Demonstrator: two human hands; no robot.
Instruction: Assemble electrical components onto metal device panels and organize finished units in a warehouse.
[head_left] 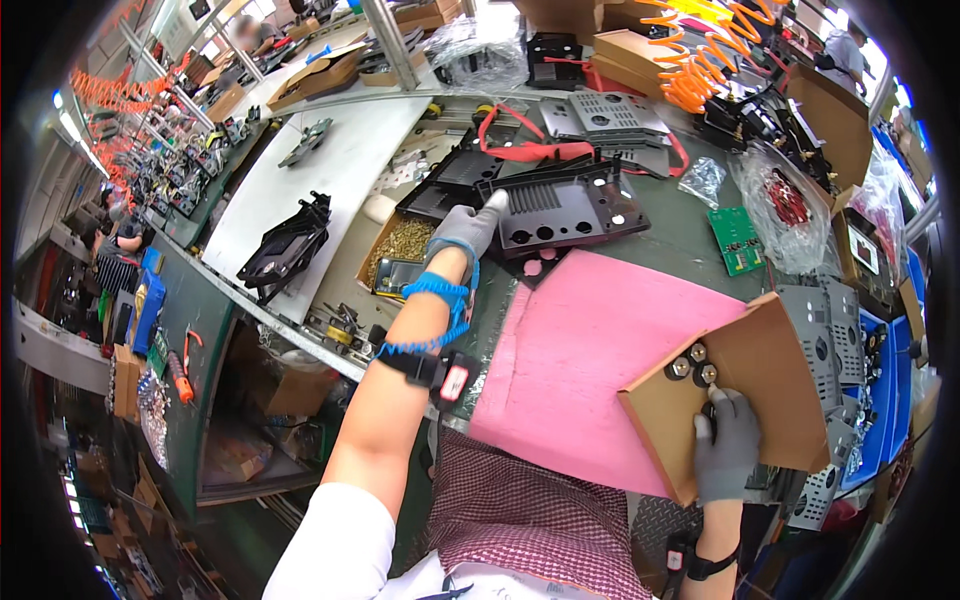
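My left hand (468, 229), in a grey glove, is closed on the left end of a black metal panel (575, 208) with slots and round holes. The panel lies tilted at the far edge of a pink foam sheet (590, 350). A blue coiled cord circles my left wrist. My gloved right hand (728, 445) reaches into an open cardboard box (775, 375) at the sheet's right side. Its fingers are bent around a dark round part, mostly hidden. Just beyond them, several black round parts with silver centres (698, 367) sit in the box.
Left of the panel are a box of small brass-coloured screws (405, 243) and a white board (260, 205) bearing a black bracket (288, 245). A green circuit board (735, 241), a bag of red parts (785, 200) and grey perforated plates (605, 115) lie at the far right. Orange coiled hoses hang above.
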